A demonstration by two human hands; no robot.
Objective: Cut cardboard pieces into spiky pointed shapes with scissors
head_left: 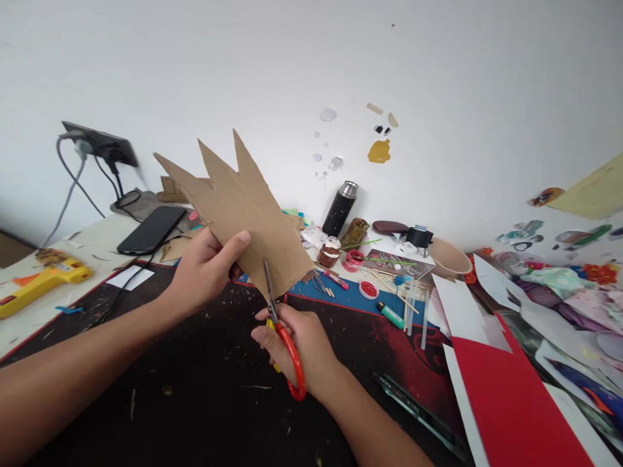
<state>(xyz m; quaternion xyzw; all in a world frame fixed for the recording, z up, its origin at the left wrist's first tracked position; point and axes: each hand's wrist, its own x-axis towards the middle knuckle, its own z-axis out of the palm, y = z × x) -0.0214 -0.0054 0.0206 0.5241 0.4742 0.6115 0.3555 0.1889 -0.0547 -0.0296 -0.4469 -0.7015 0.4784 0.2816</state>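
With the left hand [209,263], grips the cardboard piece [257,220] by its left edge above the black mat [219,389]. Extends rightward and upward from that hand; points three spikes [246,162] up-left, away from the mat, along a long axis slanting down-right. With the right hand [305,334], grips scissors [272,311] above the mat.

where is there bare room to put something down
The widest mostly bare patch is the black mat between the left forearm and right forearm, with small scraps on it. A narrower one lies between the right hand and the dark tool. It is crowded around the black flask, jars and red sheet.
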